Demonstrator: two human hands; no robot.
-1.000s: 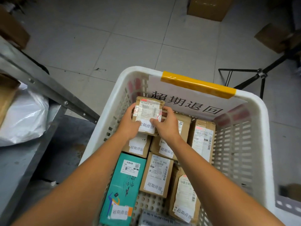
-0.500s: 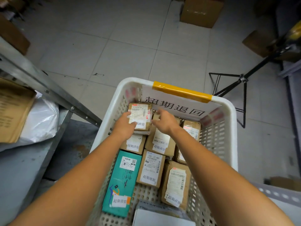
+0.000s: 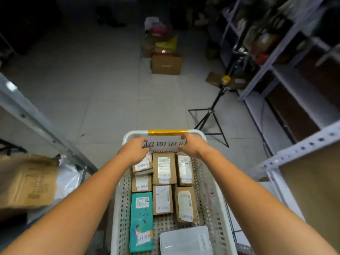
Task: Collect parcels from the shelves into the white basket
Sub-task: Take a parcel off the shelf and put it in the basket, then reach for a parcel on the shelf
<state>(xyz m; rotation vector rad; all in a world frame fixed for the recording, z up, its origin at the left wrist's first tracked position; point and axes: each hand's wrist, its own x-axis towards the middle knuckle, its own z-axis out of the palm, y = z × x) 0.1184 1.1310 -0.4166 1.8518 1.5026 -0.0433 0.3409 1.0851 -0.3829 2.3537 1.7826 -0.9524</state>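
The white basket [image 3: 211, 190] is gripped at its far rim by left hand [image 3: 135, 148] and right hand [image 3: 193, 145]; hauling to shelves [image 3: 287, 76] is judged next.

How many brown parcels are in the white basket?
6 brown parcels in the basket. Far row: left, middle, right. Next row: left, middle, right. Others could lie hidden beneath them or the left hand.
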